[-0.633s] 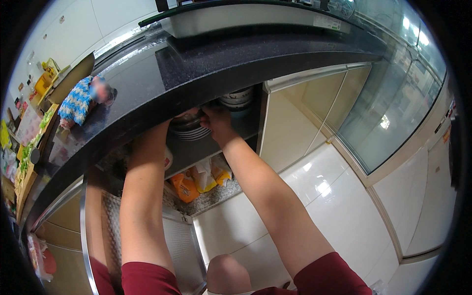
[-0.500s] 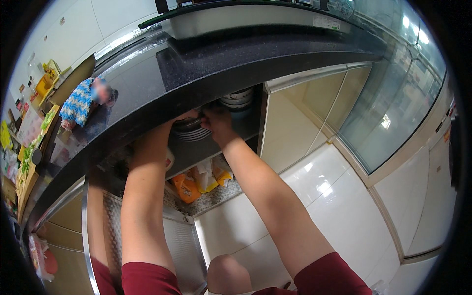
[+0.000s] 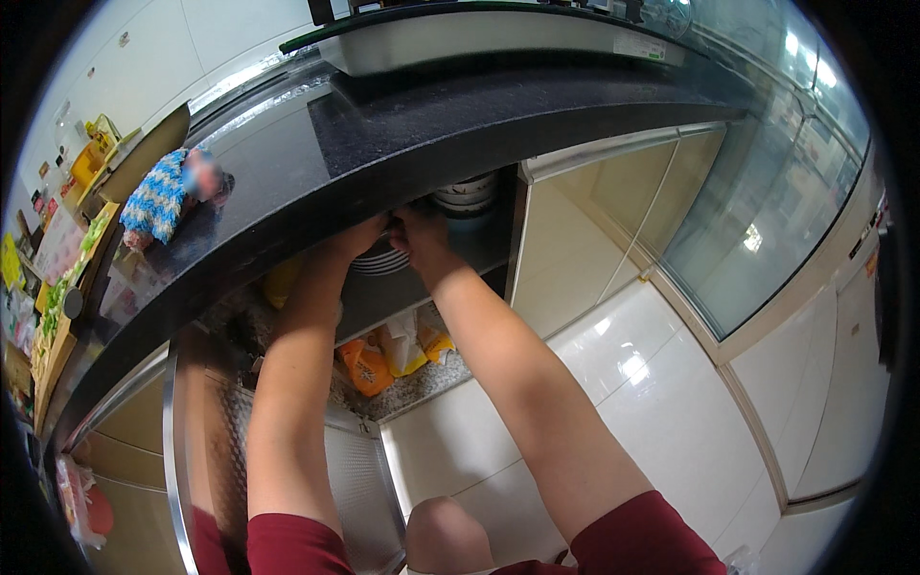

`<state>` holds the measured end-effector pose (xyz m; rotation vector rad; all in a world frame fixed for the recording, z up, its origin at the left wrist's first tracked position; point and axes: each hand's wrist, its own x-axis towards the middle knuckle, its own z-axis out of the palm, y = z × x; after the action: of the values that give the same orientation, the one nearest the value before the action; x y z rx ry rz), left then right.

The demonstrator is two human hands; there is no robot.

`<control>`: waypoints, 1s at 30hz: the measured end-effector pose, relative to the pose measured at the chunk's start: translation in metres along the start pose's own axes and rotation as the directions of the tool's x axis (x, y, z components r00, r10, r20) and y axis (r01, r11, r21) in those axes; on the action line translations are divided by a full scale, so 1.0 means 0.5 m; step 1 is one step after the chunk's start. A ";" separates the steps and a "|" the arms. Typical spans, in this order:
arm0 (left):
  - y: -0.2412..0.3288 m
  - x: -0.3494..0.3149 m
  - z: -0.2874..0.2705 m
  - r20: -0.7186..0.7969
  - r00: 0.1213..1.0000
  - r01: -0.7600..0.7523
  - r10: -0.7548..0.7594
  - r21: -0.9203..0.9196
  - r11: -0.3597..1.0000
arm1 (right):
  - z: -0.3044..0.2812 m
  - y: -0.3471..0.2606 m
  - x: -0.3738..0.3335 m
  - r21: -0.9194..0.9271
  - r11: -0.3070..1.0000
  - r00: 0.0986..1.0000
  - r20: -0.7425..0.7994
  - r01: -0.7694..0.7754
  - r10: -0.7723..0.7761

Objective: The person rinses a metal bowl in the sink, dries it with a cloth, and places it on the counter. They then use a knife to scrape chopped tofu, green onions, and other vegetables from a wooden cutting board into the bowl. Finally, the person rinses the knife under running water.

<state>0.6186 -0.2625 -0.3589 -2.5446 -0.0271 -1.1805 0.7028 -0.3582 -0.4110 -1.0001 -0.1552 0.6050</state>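
Both my arms reach under the dark countertop into an open lower cabinet. A stack of white plates (image 3: 383, 262) sits on the shelf there, partly covered by my hands. My left hand (image 3: 364, 237) is over the left side of the stack, its fingers lost in shadow. Close beside it, my right hand (image 3: 422, 237) is at the right side of the stack, fingers curled in; what they grip is hidden. Just right of the plates stands a stack of patterned bowls (image 3: 467, 196).
Orange and yellow packets (image 3: 388, 359) lie on the cabinet bottom. The open cabinet door (image 3: 359, 470) stands by my left arm. On the countertop (image 3: 422, 125) lies a blue-and-white cloth (image 3: 156, 201) beside a cutting board (image 3: 67, 316) with chopped greens. A glass door (image 3: 767, 230) is at right.
My left hand and forearm have shifted right, closer to my right hand, and cover more of the plates. A yellow thing left of that forearm has come into sight.
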 end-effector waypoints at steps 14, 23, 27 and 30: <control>0.000 -0.010 0.026 0.055 0.979 0.203 -0.198 -0.097 0.974 | 0.011 -0.042 0.020 -0.578 0.815 0.998 0.017 -0.045 0.067; -0.016 -0.010 0.012 0.337 0.925 0.178 -0.178 0.029 0.984 | 0.045 -0.051 0.000 -0.462 0.886 0.994 0.106 0.037 0.014; -0.006 -0.003 -0.025 0.405 0.891 0.220 -0.207 0.014 0.975 | 0.046 -0.043 0.010 -0.367 0.930 0.997 0.064 -0.015 0.041; -0.015 -0.007 -0.077 0.232 0.937 0.251 -0.261 0.073 0.965 | 0.060 -0.049 -0.023 -0.350 0.936 0.998 0.047 -0.024 0.043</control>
<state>0.5868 -0.2668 -0.3361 -2.6899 -0.4496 -0.9363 0.6913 -0.3518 -0.3727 -1.3338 -0.3021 0.6488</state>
